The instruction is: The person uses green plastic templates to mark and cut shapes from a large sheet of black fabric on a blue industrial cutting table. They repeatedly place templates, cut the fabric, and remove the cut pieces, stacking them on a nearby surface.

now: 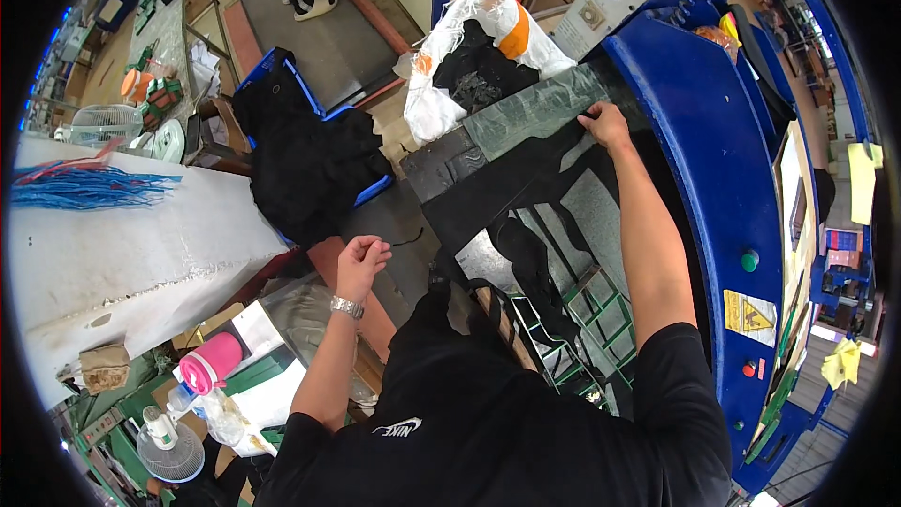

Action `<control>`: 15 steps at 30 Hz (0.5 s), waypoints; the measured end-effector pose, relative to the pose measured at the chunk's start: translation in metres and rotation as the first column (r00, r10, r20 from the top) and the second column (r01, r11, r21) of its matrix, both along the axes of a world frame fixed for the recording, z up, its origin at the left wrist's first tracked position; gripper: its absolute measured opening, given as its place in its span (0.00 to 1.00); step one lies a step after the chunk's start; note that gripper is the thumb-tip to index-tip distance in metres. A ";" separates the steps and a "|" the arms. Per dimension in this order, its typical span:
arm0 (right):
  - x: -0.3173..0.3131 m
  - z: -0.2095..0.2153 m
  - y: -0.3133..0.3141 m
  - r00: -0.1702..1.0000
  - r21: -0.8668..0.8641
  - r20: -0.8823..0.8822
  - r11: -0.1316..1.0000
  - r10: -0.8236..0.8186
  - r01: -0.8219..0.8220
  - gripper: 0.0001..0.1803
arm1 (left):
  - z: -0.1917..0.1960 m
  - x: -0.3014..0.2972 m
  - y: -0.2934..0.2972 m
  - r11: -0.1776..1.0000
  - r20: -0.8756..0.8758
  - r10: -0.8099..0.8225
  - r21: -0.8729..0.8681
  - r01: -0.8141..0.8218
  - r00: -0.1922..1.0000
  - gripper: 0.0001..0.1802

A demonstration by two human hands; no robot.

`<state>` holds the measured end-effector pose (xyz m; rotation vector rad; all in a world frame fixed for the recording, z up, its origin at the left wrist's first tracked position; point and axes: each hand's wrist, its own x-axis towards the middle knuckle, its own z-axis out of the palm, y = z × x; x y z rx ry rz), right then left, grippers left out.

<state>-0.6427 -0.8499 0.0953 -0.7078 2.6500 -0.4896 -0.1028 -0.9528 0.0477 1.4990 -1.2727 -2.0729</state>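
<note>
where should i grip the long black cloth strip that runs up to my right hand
Probably pinch the left end of the black cloth strip, coming from the left with your left hand: the strip lies long and flat, your right hand is at its other end, and the left end sits nearer your left.

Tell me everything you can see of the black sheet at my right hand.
The black sheet is matte and looks like fabric, spread mostly flat as a long band slanting up to the right, beside the mottled green slab. The right hand has its fingertips at the far right end; whether they pinch it is unclear. Whether the narrow black strips nearer the body join it, I can't tell.
</note>
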 end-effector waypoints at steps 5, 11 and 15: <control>0.000 -0.003 0.001 0.999 -0.051 -0.029 0.998 0.035 -0.036 0.15 | 0.026 -0.043 -0.011 0.972 -0.073 -0.104 -0.219 0.085 0.992 0.10; 0.070 0.118 -0.009 0.916 -0.398 0.000 0.840 0.401 -0.368 0.14 | 0.091 -0.110 -0.017 0.755 -0.188 -0.358 -0.635 0.165 0.915 0.18; 0.160 0.234 0.000 0.824 -0.500 -0.141 0.679 0.548 -0.537 0.12 | 0.149 -0.144 -0.015 0.567 -0.125 -0.493 -0.797 0.208 0.861 0.30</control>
